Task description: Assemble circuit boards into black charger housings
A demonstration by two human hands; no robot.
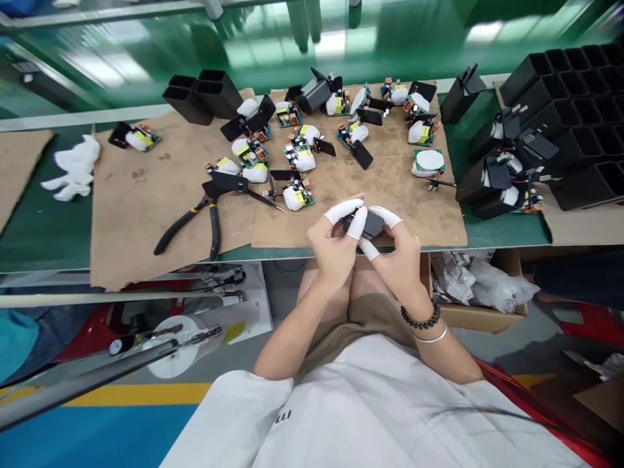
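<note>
Both my hands meet at the front edge of the bench, gripping one small black part (366, 225) between them. My left hand (334, 244) pinches its left side with white finger cots on thumb and forefinger. My right hand (397, 250), with cots too and a bead bracelet at the wrist, closes on its right side. Just beyond lies a brown cardboard sheet (380, 195) strewn with several small circuit boards (298, 156) carrying white parts and black flaps.
Black-handled pliers (205, 218) lie left of my hands on the cardboard. White gloves (73, 170) rest at far left. Black rectangular housings stand at back left (197, 96) and stacked at right (565, 97). A cardboard box of crumpled plastic (480, 286) sits under the bench.
</note>
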